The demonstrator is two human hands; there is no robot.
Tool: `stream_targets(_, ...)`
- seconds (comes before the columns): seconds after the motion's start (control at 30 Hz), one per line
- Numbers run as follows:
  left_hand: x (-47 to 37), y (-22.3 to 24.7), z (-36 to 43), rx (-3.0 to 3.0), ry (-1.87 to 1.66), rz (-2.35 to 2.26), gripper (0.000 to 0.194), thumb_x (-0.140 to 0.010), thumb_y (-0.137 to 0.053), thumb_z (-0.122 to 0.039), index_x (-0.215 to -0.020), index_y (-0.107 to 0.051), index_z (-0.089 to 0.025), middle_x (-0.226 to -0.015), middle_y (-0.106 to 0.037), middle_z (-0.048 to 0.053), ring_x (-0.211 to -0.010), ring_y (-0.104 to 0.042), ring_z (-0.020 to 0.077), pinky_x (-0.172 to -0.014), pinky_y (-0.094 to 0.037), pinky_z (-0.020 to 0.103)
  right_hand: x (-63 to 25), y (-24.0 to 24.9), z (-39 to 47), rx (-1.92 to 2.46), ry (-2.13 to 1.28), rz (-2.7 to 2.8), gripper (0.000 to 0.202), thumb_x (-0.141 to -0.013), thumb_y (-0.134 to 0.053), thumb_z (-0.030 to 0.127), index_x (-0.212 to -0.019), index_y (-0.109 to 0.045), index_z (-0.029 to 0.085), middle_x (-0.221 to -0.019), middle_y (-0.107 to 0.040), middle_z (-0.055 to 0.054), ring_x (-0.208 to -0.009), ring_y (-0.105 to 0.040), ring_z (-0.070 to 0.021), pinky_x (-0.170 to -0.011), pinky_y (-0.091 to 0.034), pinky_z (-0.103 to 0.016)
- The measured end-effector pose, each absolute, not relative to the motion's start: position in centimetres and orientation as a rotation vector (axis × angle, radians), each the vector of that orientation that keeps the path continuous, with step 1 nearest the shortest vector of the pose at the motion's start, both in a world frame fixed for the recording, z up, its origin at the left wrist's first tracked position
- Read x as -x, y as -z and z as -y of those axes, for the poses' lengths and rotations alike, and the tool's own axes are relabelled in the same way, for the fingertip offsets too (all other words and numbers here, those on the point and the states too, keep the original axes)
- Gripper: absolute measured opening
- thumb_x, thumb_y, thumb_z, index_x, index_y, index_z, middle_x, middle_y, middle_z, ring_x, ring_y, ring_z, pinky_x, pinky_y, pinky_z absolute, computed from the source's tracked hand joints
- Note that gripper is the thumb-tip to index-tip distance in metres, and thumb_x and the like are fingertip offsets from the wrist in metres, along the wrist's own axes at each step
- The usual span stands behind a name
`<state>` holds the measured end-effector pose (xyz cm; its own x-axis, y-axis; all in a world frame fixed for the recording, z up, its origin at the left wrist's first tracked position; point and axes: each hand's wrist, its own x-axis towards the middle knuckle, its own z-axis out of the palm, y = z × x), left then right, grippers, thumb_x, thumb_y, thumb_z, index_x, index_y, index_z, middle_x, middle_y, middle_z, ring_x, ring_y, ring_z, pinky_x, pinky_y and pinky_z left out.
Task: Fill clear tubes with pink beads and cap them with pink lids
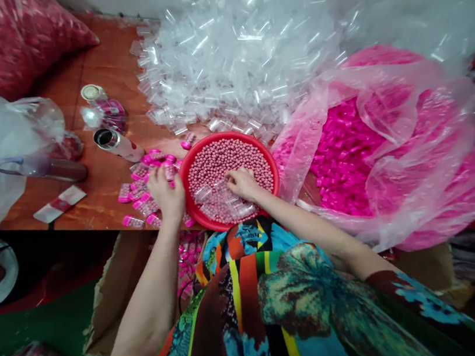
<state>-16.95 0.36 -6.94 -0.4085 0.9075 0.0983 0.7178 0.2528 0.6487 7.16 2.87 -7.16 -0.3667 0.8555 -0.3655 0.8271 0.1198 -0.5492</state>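
A red basin (274, 164) full of small pink beads (228, 158) stands at the table's front edge. Several clear plastic tubes (222, 195) lie on the beads. My right hand (242, 183) is inside the basin, its fingers curled at the tubes; what lies between the fingertips is too small to name. Left of the basin, my left hand (168, 193) rests over a pile of filled tubes with pink caps (146, 202). Its fingers are bent around something among them that I cannot make out.
Clear tubes (238, 54) are heaped behind the basin. A pink bag (418, 141) of magenta caps (342, 169) lies right. At left are a flask (120, 144), a bottle (59, 169), a small box (59, 203) and a red-filled sack (15, 44).
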Motion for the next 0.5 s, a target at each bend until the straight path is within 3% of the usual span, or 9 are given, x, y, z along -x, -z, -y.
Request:
stream_targets(0.13,11.5,6.7,-0.1,-1.932,-0.477,-1.726,0.028,-0.090,-0.063,-0.018,-0.116,-0.071,-0.019,-0.124,-0.070,0.014,-0.121,-0.061,0.0329,-0.112,-0.047,0.050,-7.3,7.7,-2.6,1.751,-1.134,2.204,0.034,-0.097,-0.058,0.018,-0.128,-0.069,0.022,-0.110,-0.079,-0.007,-0.116,-0.061,-0.0289,-0.101,-0.039,-0.043)
stream_targets(0.23,8.9,7.1,-0.3,-2.062,-0.140,-1.587,0.019,-0.089,-0.060,-0.014,-0.102,-0.074,-0.016,-0.110,-0.071,0.018,-0.110,-0.062,0.0340,-0.101,-0.050,0.046,-7.9,7.4,-2.2,1.738,-1.119,2.106,0.037,-0.097,-0.059,0.019,-0.134,-0.067,0.019,-0.114,-0.079,-0.008,-0.116,-0.063,-0.0289,-0.104,-0.041,-0.044)
stream_targets(0.5,6.1,8.6,-2.7,-1.941,-0.120,-1.645,0.018,-0.088,-0.054,-0.002,-0.084,-0.067,-0.014,-0.099,-0.068,0.017,-0.090,-0.062,0.0257,-0.083,-0.046,0.036,-14.2,5.2,2.8,1.632,-1.112,1.550,0.023,-0.097,-0.058,0.029,-0.110,-0.076,0.020,-0.113,-0.080,-0.009,-0.104,-0.071,-0.0224,-0.097,-0.052,-0.035)
